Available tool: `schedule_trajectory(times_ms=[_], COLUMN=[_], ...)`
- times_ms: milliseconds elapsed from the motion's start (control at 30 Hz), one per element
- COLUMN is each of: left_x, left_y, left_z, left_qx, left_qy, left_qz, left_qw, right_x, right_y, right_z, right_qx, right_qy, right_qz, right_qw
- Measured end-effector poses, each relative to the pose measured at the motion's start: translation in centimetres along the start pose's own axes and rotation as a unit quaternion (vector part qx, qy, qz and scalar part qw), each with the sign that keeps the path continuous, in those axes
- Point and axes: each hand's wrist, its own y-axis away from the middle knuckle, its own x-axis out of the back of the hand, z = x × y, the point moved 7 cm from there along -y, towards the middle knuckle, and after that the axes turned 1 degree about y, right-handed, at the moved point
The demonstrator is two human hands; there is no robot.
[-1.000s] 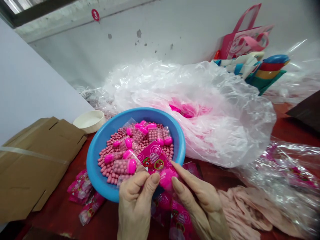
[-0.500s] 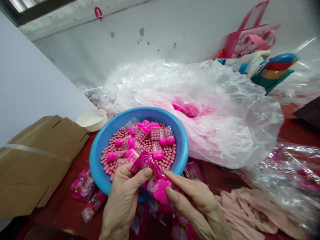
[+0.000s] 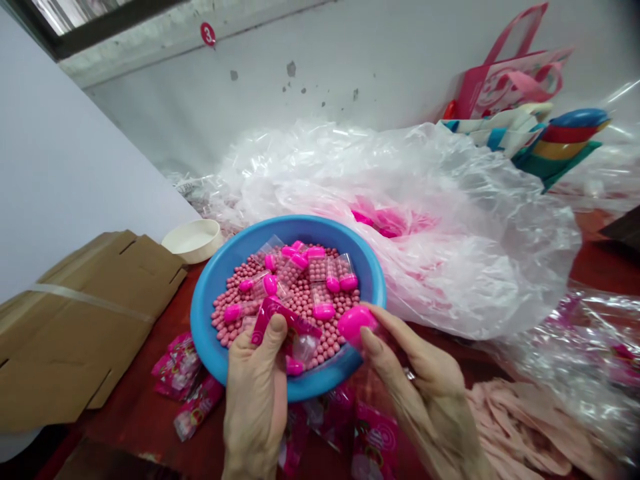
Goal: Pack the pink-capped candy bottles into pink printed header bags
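Observation:
A blue basin (image 3: 373, 267) holds small pink balls (image 3: 303, 300) and several clear containers with bright pink caps (image 3: 323, 311). Over its near edge, my left hand (image 3: 257, 393) pinches a printed pink packet (image 3: 295, 328) between thumb and fingers. My right hand (image 3: 420, 380) grips a bright pink cap (image 3: 356, 324) between thumb and forefinger, at the basin's right side, apart from the packet. Whether a clear container is joined to that cap is hard to make out. More printed packets (image 3: 373, 443) lie on the red table below the hands.
Flattened cardboard (image 3: 85, 333) lies at the left, with a white round dish (image 3: 194, 241) beyond it. Clear plastic bags (image 3: 480, 247) spread behind and right of the basin. A pink cloth (image 3: 530, 427) is at the lower right. Filled packets (image 3: 177, 367) sit left of the basin.
My right hand has moved up and right, away from my left hand, with the pink cap between its fingers. The packet stays in my left hand. The view has shifted slightly.

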Motion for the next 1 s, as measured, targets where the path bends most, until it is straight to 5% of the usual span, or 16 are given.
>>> schedule_trajectory(times_ms=[67,200,433,600,800,1000], left_x=[-0.3,-0.5,-0.2,-0.6,-0.8,-0.5], left_y=[-0.1,-0.4,0.0,0.3,-0.2,-0.5], left_z=[0.0,0.0,0.3,0.7,0.5,0.5], left_qx=[0.012,0.02,0.0,-0.03,-0.019,-0.006], left_qy=[-0.004,0.005,0.009,0.001,-0.001,0.002], left_qz=[-0.013,-0.032,-0.022,-0.041,-0.069,-0.064], left_qw=[1.0,0.999,1.0,0.999,0.997,0.998], right_x=[-1.1,-4.1,-3.7,-5.1,-4.4,-4.0], right_y=[-1.6,-4.2,-3.1,-1.5,-1.7,-1.8], right_z=[-1.1,0.0,-2.0,-2.8,-3.1,-4.7], right_qx=[0.09,0.097,0.102,-0.02,0.06,0.181], right_qy=[0.115,0.218,0.103,-0.131,-0.054,0.05], right_qz=[-0.02,-0.093,-0.089,-0.103,-0.053,-0.099], right_qw=[0.989,0.967,0.985,0.986,0.995,0.977])
